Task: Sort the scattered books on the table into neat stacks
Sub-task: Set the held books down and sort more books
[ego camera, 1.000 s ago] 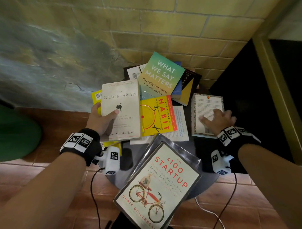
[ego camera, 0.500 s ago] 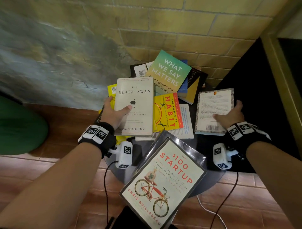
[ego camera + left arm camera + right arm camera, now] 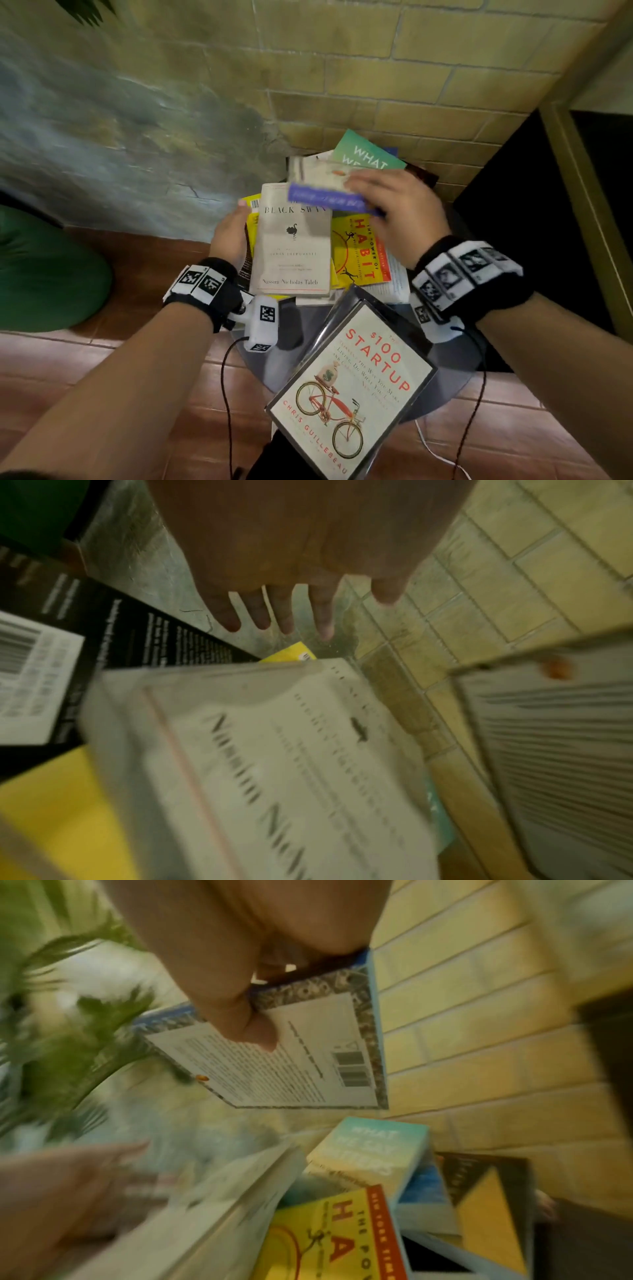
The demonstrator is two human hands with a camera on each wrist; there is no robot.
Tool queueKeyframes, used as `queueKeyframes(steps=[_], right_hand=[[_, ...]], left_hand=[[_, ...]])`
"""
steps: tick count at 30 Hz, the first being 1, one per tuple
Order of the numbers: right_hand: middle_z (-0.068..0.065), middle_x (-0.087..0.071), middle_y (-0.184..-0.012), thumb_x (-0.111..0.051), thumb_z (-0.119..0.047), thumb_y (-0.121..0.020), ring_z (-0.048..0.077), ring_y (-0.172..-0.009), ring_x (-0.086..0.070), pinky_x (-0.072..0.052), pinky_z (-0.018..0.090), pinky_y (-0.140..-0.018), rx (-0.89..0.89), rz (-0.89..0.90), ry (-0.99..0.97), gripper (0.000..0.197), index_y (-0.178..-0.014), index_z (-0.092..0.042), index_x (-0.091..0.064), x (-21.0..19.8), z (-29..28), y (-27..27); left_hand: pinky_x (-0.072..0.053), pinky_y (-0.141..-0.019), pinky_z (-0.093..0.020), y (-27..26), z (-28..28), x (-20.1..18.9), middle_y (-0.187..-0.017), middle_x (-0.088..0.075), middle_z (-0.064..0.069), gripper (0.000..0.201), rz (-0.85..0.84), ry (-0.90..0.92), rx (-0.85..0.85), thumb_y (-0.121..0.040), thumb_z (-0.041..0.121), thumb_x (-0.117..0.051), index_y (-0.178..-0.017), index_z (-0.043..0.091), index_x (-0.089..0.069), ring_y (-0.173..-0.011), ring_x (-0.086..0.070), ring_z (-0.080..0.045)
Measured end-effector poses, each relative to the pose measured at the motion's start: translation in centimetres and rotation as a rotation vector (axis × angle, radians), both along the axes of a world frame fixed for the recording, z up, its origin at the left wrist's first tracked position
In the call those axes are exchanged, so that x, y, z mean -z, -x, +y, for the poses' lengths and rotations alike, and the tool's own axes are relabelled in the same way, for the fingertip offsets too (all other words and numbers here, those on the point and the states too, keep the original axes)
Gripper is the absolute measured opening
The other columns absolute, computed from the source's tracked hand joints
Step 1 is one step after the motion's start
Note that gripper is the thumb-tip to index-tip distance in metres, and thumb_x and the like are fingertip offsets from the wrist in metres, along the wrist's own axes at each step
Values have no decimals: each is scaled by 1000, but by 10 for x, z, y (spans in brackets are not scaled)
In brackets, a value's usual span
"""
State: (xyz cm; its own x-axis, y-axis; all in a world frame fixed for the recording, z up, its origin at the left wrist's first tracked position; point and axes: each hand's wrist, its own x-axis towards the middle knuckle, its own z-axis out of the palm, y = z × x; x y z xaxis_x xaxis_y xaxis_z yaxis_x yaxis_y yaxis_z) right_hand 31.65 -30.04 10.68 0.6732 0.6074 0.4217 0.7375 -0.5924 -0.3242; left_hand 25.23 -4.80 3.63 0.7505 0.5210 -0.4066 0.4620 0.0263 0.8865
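My right hand [image 3: 363,195] grips a white book with a blue spine [image 3: 325,200], back cover up, in the air over the top of The Black Swan [image 3: 293,246]. In the right wrist view my thumb [image 3: 253,1031] presses on that back cover [image 3: 308,1064]. The Black Swan lies on a yellow book [image 3: 253,212]. My left hand [image 3: 233,229] is beside its left edge with straight, spread fingers [image 3: 281,615] that hold nothing. The Power of Habit [image 3: 359,246] lies to the right, and What We Say Matters [image 3: 366,154] behind. The $100 Startup [image 3: 352,383] overhangs the near rim of the round table [image 3: 270,370].
A black book with a barcode [image 3: 103,631] lies under the left of the pile, and a dark book with a yellow triangle [image 3: 486,1204] at the back right. The brick wall [image 3: 376,68] is close behind. A green cushion [image 3: 44,274] sits on the floor at left, and a black panel [image 3: 513,222] stands at right.
My right hand has lifted the white book from the table's right side and carried it left over the pile. My left hand has let go of The Black Swan.
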Motion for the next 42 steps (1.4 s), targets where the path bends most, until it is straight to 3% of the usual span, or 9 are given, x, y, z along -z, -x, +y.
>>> queueKeyframes(steps=[4,6,10,15,20,30,35,38,42], right_hand=[[-1,-67,-123,-63,-6,-80,34,-111,-61,-50,49,-87,-203,-69,287,43,-119,-25,-66,36,31,8],[3,-65,-126,-63,-5,-79,37,-115,-59,-52,52,-84,-250,-15,407,43,-118,-24,-67,54,31,13],[4,-59,-134,-68,-8,-77,37,-128,-49,-47,55,-95,-237,173,452,45,-120,-20,-65,57,17,21],[2,-63,-119,-52,-44,-87,28,-118,-52,-43,45,-100,-248,176,372,43,-120,-19,-63,34,9,73],[-1,-67,-101,-37,-71,-83,27,-102,-56,-43,44,-96,-435,208,586,63,-110,-23,-67,59,18,141],[4,-65,-110,-16,-73,-82,32,-113,-52,-26,48,-107,-402,261,850,78,-112,-19,-64,85,25,152],[6,-57,-129,-15,-75,-80,35,-133,-38,-15,49,-116,-381,305,844,84,-132,-19,-53,84,24,150],[7,-58,-131,-21,-75,-81,36,-135,-39,-18,52,-115,-344,280,768,80,-131,-22,-54,85,19,147],[5,-38,-150,-23,-84,-74,34,-143,-26,-6,53,-115,-116,322,716,89,-144,-29,-35,67,1,140]], left_hand=[[-44,-92,-27,5,-1,3,-90,-69,24,19,13,48,139,-98,35,-51,-106,23,-64,-90,-61,1],[-48,-101,-37,14,1,15,-106,-69,16,41,19,-73,244,-83,28,-74,-121,21,-58,-101,-64,-6],[-43,-108,-44,24,-1,25,-140,-54,1,107,5,-131,252,-51,65,-81,-142,22,-43,-128,-51,-18],[-48,-102,-48,23,-5,21,-130,-59,-1,83,-15,-95,201,-71,30,-83,-141,14,-41,-119,-58,-23],[-51,-98,-49,25,-3,23,-127,-64,-4,93,-3,-78,220,-58,46,-84,-136,17,-44,-112,-64,-23],[-44,-106,-44,30,0,23,-136,-55,-5,91,7,-162,246,-67,47,-84,-140,16,-39,-122,-56,-22],[-13,-119,-39,32,-5,2,-158,-25,-8,95,-3,-560,279,-77,45,-75,-152,19,-23,-147,-19,-25],[-22,-112,-32,38,-14,-17,-139,-44,-7,64,-149,-696,351,-79,40,-74,-134,21,-47,-133,-36,-24],[-47,-75,-31,66,-37,-30,-85,-61,0,18,-108,-389,606,-83,38,-72,-85,27,-58,-80,-59,-19]])
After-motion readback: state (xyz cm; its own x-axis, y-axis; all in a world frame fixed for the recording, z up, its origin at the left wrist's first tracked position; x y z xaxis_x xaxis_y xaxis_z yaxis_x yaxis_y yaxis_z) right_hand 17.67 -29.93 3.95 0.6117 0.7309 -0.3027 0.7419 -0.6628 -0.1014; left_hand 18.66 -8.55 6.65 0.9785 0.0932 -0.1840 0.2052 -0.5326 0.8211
